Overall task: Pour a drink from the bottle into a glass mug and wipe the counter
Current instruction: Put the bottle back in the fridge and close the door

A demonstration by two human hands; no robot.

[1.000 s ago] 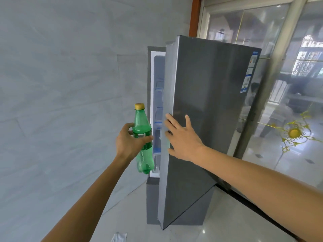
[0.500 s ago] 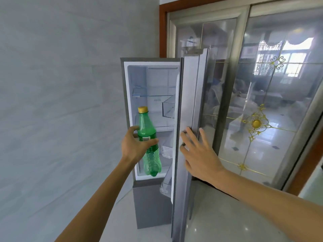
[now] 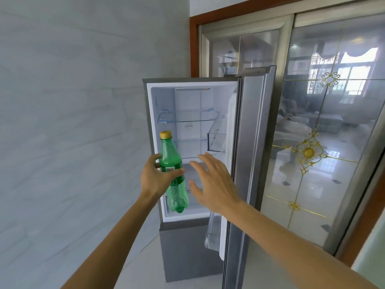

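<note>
Thumb and fingers of the left hand [image 3: 155, 178] clamp round the middle of a green plastic soda bottle [image 3: 169, 155], nearly upright, its yellow cap [image 3: 165, 134] on, in front of the open fridge [image 3: 187, 105]. The right hand [image 3: 214, 184] holds nothing, its fingers spread and straight, just right of the bottle, beside the fridge door [image 3: 252, 142]. Patterned glass doors [image 3: 333, 163] stand far right.

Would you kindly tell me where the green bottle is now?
In the head view, left of centre: the left hand grips the green bottle in front of the open fridge, with the right hand beside it.
</note>
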